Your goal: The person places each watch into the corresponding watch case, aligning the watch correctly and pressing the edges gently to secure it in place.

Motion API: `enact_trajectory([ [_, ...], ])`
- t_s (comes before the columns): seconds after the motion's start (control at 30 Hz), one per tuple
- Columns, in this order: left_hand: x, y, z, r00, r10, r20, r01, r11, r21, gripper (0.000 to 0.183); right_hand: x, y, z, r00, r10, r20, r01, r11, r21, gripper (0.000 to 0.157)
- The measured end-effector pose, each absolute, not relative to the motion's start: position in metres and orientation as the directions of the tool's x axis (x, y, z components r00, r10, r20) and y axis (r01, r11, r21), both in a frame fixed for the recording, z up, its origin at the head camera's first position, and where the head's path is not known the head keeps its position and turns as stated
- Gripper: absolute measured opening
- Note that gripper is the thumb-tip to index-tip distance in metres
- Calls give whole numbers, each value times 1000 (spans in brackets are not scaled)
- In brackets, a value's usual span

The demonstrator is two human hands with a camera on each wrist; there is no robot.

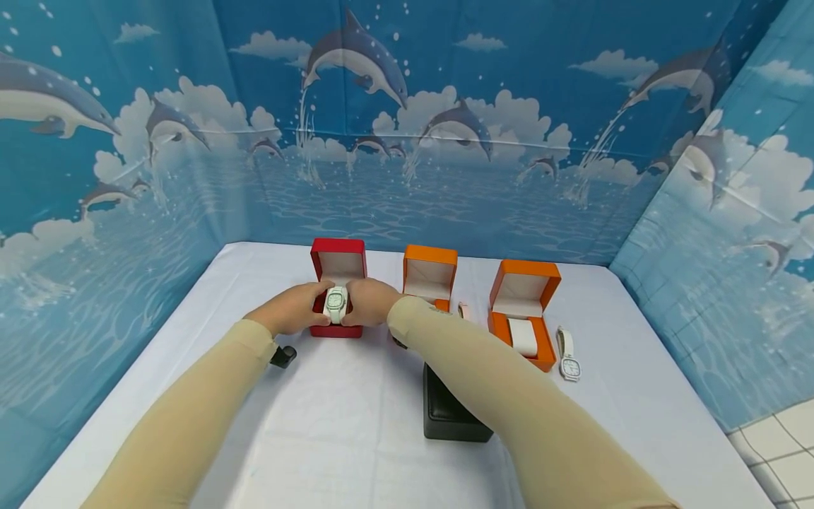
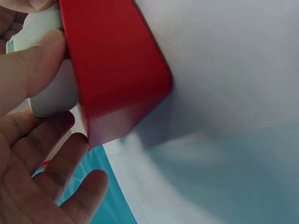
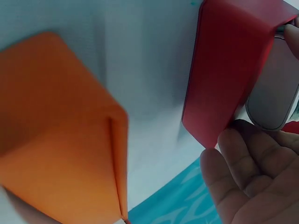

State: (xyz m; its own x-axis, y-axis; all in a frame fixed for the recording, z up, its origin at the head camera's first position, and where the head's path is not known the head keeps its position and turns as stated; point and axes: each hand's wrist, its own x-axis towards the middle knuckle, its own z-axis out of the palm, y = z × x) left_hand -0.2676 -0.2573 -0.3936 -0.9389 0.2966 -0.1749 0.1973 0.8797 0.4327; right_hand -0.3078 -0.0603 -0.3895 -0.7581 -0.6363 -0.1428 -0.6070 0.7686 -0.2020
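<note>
A white wristwatch (image 1: 335, 300), wrapped round a pale cushion (image 2: 53, 91), sits at the opening of a red watch box (image 1: 338, 246) whose lid stands up. My left hand (image 1: 294, 309) grips the cushion from the left, its thumb pressed on the near side and its other fingers at the far side. From the right, my right hand (image 1: 372, 301) holds the same cushion's other end. In the right wrist view, the cushion (image 3: 272, 88) protrudes from the red box, with fingers right at the box's edge. The watch face points up between both hands.
To the right stand two open orange boxes, one in the middle (image 1: 431, 253) and one farther right (image 1: 524, 278) holding a white cushion (image 1: 523, 336). Another white watch (image 1: 569, 366) lies beside it. A black box (image 1: 454, 420) is partly under my right forearm. A pink strap (image 1: 463, 311) shows between the orange boxes.
</note>
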Motion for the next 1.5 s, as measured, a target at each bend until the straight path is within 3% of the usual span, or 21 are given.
enact_trajectory([
  [0.17,-269,-256,-396,-940,297,-169,206,888,411,75,-308,-61,-391,-756,-640,-140,-614,766,-189,39],
  [0.4,-273,-254,-400,-940,297,-168,219,902,373,72,-307,-60,-392,-749,-645,-153,-638,764,-101,54],
  [0.7,-279,-253,-402,-947,262,-183,176,905,387,69,-307,-63,-394,-746,-654,-125,-650,756,-81,40],
  [1.1,-283,-251,-399,-942,170,-290,40,914,403,73,-305,-65,-394,-773,-598,-211,-609,793,-15,59],
  [1.5,-287,-245,-400,-932,146,-333,-21,893,450,75,-300,-64,-383,-808,-515,-286,-499,856,-133,57],
])
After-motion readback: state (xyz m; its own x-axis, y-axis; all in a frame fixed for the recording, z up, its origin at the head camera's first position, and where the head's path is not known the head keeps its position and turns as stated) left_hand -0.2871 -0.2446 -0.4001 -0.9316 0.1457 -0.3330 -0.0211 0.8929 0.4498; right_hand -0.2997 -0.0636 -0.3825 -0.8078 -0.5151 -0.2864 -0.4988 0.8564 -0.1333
